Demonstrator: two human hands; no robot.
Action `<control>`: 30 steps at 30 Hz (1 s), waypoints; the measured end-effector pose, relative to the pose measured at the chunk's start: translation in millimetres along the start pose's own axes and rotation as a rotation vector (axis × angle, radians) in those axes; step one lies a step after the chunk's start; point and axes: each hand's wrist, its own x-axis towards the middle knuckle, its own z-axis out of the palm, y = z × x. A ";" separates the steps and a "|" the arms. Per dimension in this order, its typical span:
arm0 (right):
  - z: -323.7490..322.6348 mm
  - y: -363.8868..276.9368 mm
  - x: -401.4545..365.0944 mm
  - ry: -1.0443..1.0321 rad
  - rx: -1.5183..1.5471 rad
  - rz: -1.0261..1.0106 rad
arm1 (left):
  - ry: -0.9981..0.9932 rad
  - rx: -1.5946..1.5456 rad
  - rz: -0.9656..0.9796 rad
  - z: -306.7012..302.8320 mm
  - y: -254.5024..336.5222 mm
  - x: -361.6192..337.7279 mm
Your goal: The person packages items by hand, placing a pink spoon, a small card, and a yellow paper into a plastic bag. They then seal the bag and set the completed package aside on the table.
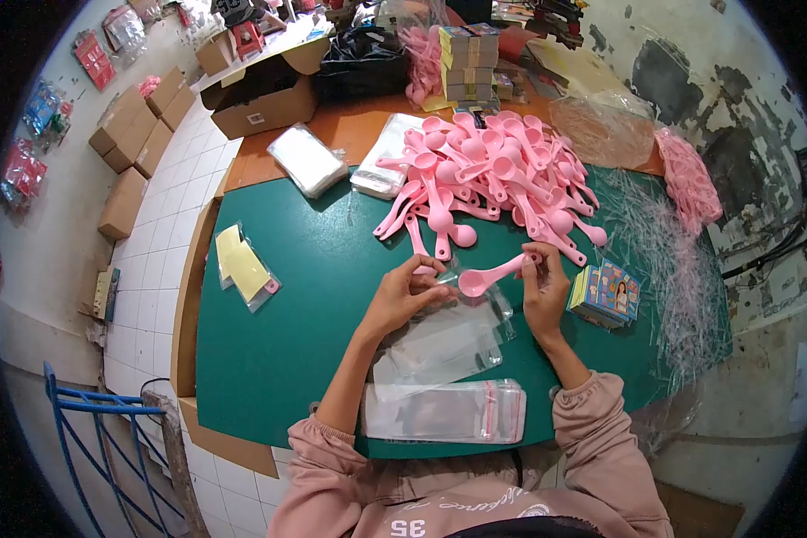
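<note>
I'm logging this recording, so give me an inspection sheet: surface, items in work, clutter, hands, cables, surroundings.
Surface: green tabletop, orange-brown section behind.
Items in work: pink spoons heaped; transparent bags near the person; cards stacked at right.
Clutter: tangled plastic strands along the right side.
Hands: right hand holds one spoon by its handle; left hand above bags, grip unclear.
Cables: dark, by right wall.
Surroundings: wall paint patchy; floor tiled.
</note>
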 end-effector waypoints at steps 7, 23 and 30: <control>2.4 -5.5 -4.9 0.065 0.180 0.071 | -0.031 0.013 -0.060 2.0 2.7 -3.5; -1.0 -10.2 -16.6 -0.089 0.033 0.103 | -0.143 0.184 -0.098 3.5 8.7 -6.5; 6.9 -8.3 -18.1 -0.061 0.198 0.142 | -0.219 0.162 -0.170 1.4 4.4 -3.5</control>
